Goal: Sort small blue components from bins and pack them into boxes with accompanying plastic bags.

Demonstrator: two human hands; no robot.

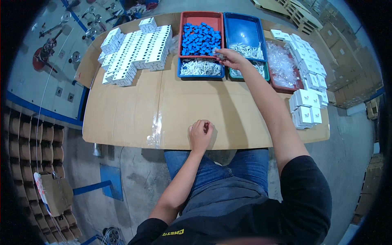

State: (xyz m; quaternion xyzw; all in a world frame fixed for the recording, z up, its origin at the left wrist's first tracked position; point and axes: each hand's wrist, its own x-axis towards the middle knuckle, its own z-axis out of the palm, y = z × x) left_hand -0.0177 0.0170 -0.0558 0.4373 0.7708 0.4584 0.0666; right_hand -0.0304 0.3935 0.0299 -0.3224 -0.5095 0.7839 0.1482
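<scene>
Table (134, 118): plain tan cardboard, a shiny clear tape strip down its near edge.
Red tray (185, 18): orange-red, heaped with bright blue blocks (201, 38).
Blue tray (243, 30): deep blue, right of the red tray, pale white pieces (249, 51) at its near end.
Small blue tray (180, 72): blue rim, white pieces, just in front of the red tray.
Green tray (266, 75): teal edge.
Boxes (136, 51): white with small black marks, left of the red tray.
Jeans (245, 165): mid blue denim.
Shirt (302, 200): black, yellow print at the lower edge.

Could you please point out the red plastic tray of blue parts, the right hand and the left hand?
red plastic tray of blue parts (201, 15): head view, bare far rim.
right hand (231, 58): head view, back of hand.
left hand (200, 134): head view, knuckles.
</scene>
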